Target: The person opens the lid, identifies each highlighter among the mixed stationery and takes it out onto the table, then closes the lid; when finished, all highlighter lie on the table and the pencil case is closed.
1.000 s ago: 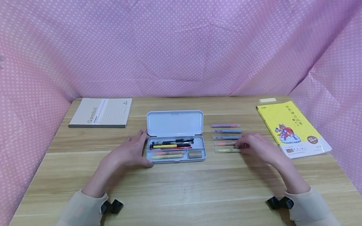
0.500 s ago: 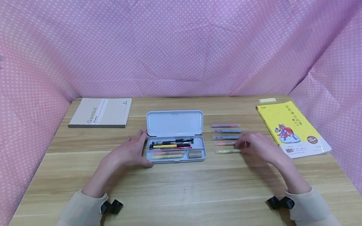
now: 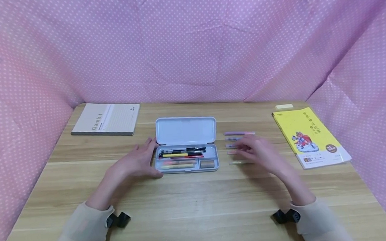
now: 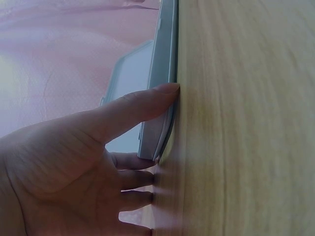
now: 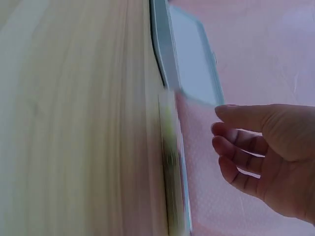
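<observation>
An open pale-blue pencil case (image 3: 213, 153) stands at the middle of the table, its lid tilted back. Black, yellow and red pens (image 3: 182, 155), pale highlighters (image 3: 177, 166) and a grey-brown block (image 3: 207, 164) lie inside. My left hand (image 3: 134, 162) holds the case's left end, thumb at the front corner and fingers towards the back. Right of the case lies a row of highlighters, with a purple one (image 3: 238, 133) farthest and a yellowish one (image 3: 236, 163) nearest. My right hand (image 3: 259, 153) hovers over this row, fingers loosely bent, with nothing between them in the right wrist view.
A notebook (image 3: 108, 119) lies at the back left. On the right is a yellow book (image 3: 310, 137), with a small cream block (image 3: 284, 106) behind it. A pink dotted curtain (image 3: 189, 54) hangs around the table's back and sides.
My right hand has lifted off the nearest highlighters and moved left and slightly back. The nearest highlighter shifted slightly towards me. My left hand stays on the case.
</observation>
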`<state>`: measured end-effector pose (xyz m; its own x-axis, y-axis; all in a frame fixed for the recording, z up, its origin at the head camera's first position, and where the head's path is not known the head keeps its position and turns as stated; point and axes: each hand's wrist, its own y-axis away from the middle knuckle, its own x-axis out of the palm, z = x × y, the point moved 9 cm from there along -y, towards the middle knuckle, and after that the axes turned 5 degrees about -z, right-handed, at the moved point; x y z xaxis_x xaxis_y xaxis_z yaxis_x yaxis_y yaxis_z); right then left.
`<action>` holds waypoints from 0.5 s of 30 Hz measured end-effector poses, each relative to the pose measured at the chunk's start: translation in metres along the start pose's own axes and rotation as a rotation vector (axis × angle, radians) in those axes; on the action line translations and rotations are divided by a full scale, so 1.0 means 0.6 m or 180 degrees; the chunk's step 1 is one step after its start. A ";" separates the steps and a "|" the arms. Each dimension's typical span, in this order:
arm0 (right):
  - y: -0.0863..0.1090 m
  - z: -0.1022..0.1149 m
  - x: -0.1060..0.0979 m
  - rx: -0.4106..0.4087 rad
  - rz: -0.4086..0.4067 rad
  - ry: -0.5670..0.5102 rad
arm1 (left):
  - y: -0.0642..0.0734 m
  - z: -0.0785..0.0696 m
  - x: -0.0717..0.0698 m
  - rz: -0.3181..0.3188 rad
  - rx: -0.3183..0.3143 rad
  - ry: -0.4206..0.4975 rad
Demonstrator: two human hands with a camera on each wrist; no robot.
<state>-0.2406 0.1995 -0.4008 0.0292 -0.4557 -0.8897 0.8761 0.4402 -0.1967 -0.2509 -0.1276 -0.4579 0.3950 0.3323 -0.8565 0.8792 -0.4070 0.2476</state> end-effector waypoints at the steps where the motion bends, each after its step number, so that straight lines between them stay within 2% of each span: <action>1: -0.006 0.012 0.005 -0.0029 -0.0014 -0.0099 | 0.000 0.000 0.000 0.0004 -0.0002 0.0000; 4: -0.022 0.049 0.025 -0.0065 0.0029 -0.0426 | -0.001 0.000 0.001 0.0017 -0.0019 0.0011; 7: -0.038 0.087 0.053 -0.0149 0.0104 -0.0609 | 0.000 0.001 0.002 0.0020 -0.0027 0.0027; 12: -0.061 0.151 0.097 -0.0441 0.0292 -0.0556 | 0.001 -0.001 -0.001 -0.0001 -0.0002 0.0044; 15: -0.071 0.178 0.119 -0.0470 0.0479 -0.0520 | 0.000 -0.004 -0.001 0.0002 0.0017 0.0035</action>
<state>-0.2241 0.0656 -0.4117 0.2418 -0.4900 -0.8375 0.7766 0.6152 -0.1358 -0.2506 -0.1258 -0.4561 0.3984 0.3412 -0.8514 0.8776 -0.4116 0.2457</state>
